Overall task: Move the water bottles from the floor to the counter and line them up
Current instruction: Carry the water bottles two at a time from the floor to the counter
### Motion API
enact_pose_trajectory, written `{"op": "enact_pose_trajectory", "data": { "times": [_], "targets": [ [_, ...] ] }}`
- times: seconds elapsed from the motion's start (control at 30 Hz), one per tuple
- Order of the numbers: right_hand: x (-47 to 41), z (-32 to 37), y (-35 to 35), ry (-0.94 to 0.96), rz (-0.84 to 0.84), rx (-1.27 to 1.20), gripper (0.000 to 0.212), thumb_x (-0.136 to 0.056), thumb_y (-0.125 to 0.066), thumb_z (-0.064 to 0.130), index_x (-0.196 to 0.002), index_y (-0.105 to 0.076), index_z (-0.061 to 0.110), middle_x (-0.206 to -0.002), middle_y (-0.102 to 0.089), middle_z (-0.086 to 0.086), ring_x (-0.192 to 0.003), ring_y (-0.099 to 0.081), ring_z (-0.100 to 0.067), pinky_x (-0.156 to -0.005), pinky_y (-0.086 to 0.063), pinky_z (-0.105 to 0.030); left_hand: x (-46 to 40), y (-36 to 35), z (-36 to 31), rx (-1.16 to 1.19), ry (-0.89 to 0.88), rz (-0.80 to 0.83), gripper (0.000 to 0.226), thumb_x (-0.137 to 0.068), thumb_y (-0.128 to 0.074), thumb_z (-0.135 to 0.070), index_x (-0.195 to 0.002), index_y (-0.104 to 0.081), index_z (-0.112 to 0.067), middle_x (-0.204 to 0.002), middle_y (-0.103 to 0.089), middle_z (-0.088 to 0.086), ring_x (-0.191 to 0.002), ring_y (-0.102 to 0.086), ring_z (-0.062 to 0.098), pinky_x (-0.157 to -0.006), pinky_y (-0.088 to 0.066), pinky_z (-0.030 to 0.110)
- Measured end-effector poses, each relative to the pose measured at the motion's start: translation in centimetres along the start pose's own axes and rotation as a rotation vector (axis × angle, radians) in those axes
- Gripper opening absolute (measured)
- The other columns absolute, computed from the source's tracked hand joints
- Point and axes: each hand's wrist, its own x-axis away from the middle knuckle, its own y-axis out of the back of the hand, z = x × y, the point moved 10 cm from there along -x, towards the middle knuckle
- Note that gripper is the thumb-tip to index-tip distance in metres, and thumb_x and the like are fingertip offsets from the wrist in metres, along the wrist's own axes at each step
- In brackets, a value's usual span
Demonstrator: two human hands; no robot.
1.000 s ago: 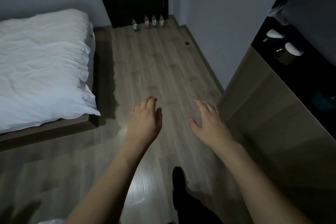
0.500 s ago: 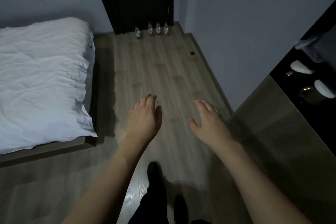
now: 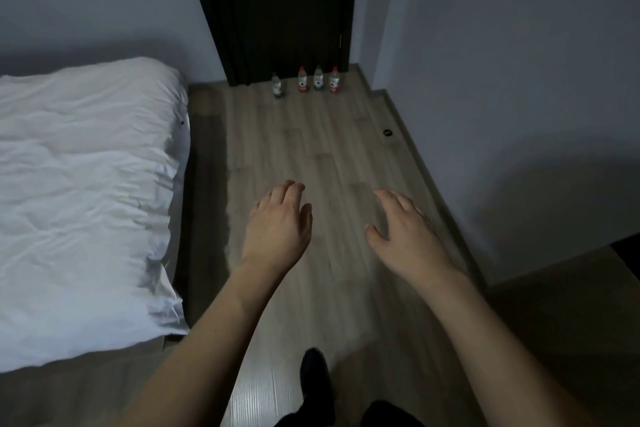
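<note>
Bed (image 3: 83, 191) with white bedding fills frame left, wood floor (image 3: 311, 149) centre, left hand (image 3: 277, 229) and right hand (image 3: 405, 236) mid-frame, fingers relaxed, holding nothing, four water bottles (image 3: 308, 81) standing at the dark door (image 3: 277, 10), upper centre.
</note>
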Motion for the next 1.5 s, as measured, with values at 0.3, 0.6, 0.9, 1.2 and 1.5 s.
{"op": "enact_pose_trajectory", "data": {
  "times": [0.3, 0.6, 0.9, 1.2, 1.5],
  "targets": [
    [-13.5, -0.6, -0.7, -0.023, 0.017, -0.007, 0.062, -0.091, -0.055, 0.032, -0.147, -0.034, 0.016, -0.148, -0.039, -0.004, -0.134, -0.037, -0.020, -0.109, -0.026, -0.027, -13.6, -0.4, 2.7, 0.003, 0.004, 0.024, 0.042, -0.101, -0.042, -0.035, -0.138, -0.049, -0.016, -0.143, -0.050, 0.003, -0.123, -0.055, 0.024, -0.104, -0.044, 0.042],
    [-30.2, -5.1, 0.5, -0.048, 0.023, -0.028, 0.061, -0.089, -0.057, 0.030, -0.143, -0.038, 0.013, -0.145, -0.042, -0.007, -0.132, -0.039, -0.024, -0.107, -0.032, -0.032, -30.6, -1.7, 2.0, -0.043, 0.003, 0.048, 0.042, -0.102, -0.041, -0.035, -0.139, -0.047, -0.015, -0.146, -0.048, 0.004, -0.125, -0.053, 0.024, -0.106, -0.042, 0.043],
    [-43.2, -6.8, 2.5, -0.050, 0.035, -0.049, 0.063, -0.091, -0.054, 0.032, -0.148, -0.031, 0.017, -0.149, -0.037, -0.003, -0.135, -0.035, -0.020, -0.107, -0.030, -0.031, -44.3, -1.1, 1.2, -0.050, -0.017, 0.047, 0.042, -0.103, -0.039, -0.035, -0.139, -0.047, -0.016, -0.146, -0.046, 0.003, -0.126, -0.051, 0.025, -0.106, -0.042, 0.042],
    [-58.6, -4.9, 0.8, -0.045, 0.032, -0.017, 0.063, -0.090, -0.054, 0.029, -0.148, -0.033, 0.015, -0.149, -0.038, -0.005, -0.135, -0.035, -0.022, -0.109, -0.028, -0.032, -58.9, -1.9, 7.1, -0.027, -0.028, 0.068, 0.044, -0.103, -0.039, -0.035, -0.142, -0.045, -0.016, -0.149, -0.044, 0.004, -0.132, -0.046, 0.025, -0.111, -0.036, 0.042],
    [-77.6, 1.2, -1.9, -0.054, 0.063, -0.035, 0.062, -0.091, -0.053, 0.032, -0.147, -0.032, 0.016, -0.148, -0.037, -0.006, -0.134, -0.037, -0.023, -0.109, -0.031, -0.035, -75.7, 0.1, 15.9, -0.038, -0.012, 0.083, 0.045, -0.103, -0.039, -0.039, -0.143, -0.043, -0.019, -0.148, -0.045, 0.003, -0.132, -0.046, 0.024, -0.113, -0.036, 0.043]
  ]
}}
